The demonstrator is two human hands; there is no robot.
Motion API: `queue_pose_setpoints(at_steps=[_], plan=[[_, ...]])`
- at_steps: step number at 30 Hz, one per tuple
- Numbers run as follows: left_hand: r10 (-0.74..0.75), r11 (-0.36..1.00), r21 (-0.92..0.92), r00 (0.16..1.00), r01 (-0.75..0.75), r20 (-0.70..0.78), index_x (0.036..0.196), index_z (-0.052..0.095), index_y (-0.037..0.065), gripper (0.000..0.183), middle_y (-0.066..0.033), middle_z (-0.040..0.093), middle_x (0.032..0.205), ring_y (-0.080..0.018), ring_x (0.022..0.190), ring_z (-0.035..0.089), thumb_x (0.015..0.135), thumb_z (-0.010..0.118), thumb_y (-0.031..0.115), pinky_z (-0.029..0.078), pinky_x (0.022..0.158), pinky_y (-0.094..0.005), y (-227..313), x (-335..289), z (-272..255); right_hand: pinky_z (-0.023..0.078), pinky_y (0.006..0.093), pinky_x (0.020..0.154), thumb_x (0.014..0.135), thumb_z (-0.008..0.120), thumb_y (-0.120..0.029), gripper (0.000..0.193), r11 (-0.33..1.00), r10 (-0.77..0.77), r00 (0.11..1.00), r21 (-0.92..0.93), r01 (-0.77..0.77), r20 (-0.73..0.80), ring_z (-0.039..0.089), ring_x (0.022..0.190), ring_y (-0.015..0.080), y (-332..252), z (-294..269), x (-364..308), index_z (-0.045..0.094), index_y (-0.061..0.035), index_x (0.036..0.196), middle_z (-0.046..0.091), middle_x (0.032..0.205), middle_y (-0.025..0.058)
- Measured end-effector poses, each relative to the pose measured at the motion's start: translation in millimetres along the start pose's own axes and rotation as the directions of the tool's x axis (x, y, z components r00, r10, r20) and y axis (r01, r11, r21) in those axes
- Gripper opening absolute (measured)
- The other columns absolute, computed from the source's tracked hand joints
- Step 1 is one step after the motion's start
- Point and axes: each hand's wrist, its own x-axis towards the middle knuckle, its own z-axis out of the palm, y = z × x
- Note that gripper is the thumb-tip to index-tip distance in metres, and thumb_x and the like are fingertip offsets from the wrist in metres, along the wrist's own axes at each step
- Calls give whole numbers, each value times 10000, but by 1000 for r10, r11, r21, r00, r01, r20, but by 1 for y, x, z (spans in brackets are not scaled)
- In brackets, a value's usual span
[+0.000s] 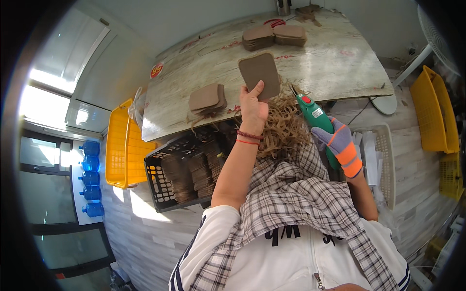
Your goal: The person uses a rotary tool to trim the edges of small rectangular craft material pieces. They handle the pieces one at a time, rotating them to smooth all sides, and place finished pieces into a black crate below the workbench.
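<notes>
A brown rounded rectangular pad [258, 72] is pinched in my bare left hand [254, 107], thumb on its face, above the table's near edge. My right hand [341, 147], in a grey and orange glove, wraps round a green electric cutter [310, 109] with a red button. The cutter's tip points up and away, to the right of the pad and apart from it. Curly brown trimmings [281, 121] heap over the table edge and my checked apron [291, 189]. Left of my left hand lies a small stack of brown pads [208, 98].
Two more pad stacks [258, 38] stand far back on the worn table [179, 68]. Below the near edge, a black crate [158, 186] holds rows of pads. Yellow crates [116, 145] stand at both sides. A pale basket [388, 169] and a fan [437, 34] are on the right.
</notes>
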Motion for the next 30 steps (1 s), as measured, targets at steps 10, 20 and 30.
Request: queue_pose_setpoints(at_steps=[10,20,30], plan=[[-45,958,-279,997,62,66,1155,496,24,344,-99,568,1171,-244,1100,549,842,570,-99,457,998,-370,-22,-10,22,447,214,456,781,761,-229,407,994,19,998,105,-12,-61,538,511,64,-27,11,-5,560,9,1044,603,697,25],[-83,973,-208,992,102,98,1166,485,59,359,-104,560,1181,-259,1088,560,852,542,-107,465,992,-399,-37,-21,16,434,212,452,781,761,-218,399,983,32,997,185,-19,-64,531,503,64,-32,13,-2,559,10,1040,600,692,23],[-145,982,-95,975,163,168,1176,499,49,361,-109,582,1159,-247,1063,579,852,532,-107,498,937,-404,-42,-40,10,434,215,448,783,757,-206,346,977,38,998,213,-27,-50,532,499,67,-44,5,8,572,2,989,589,669,16]])
